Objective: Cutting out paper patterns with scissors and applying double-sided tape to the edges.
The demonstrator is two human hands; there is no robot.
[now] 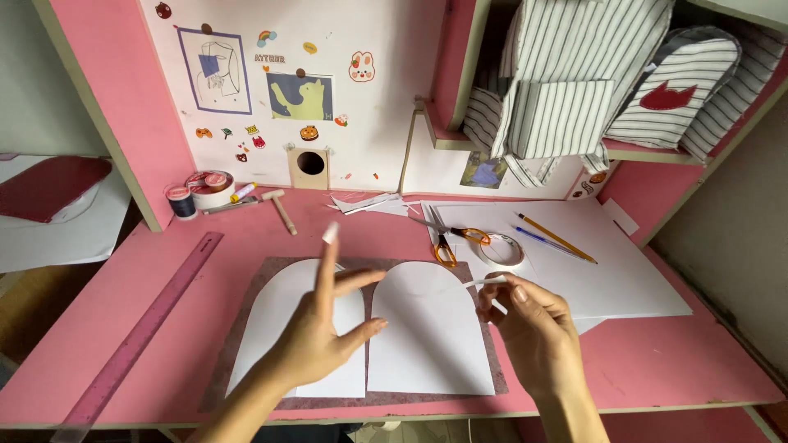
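Head view, left hand: the left hand (316,332) is being held above the left arched sheet (283,328), fingers spread open; a small piece of tape (330,233) is being carried stuck on the raised fingertip, nothing being gripped.
Head view, right hand: the right hand (533,328) is being held at the right edge of the right arched sheet (427,328), thumb and forefinger being pinched shut on a thin strip of tape (486,282).
Sheets: two white arched paper pieces are being laid side by side, edges touching, on a grey-purple mat (484,361) near the front of the pink desk (657,369).
Tape roll: a clear roll (501,249) is being kept just beyond the right hand, on a large white sheet (624,279).
Scissors: orange-handled scissors (453,242) are being left just left of the roll.
Pencils: a yellow pencil (558,239) and a blue pen (548,243) are lying on the large sheet, far right.
Ruler: a purple ruler (139,332) is lying slantwise at the left.
Far left: a thread spool (181,201), a red-white roll (210,189) and a small wooden hammer (281,209) are being kept by the back wall.
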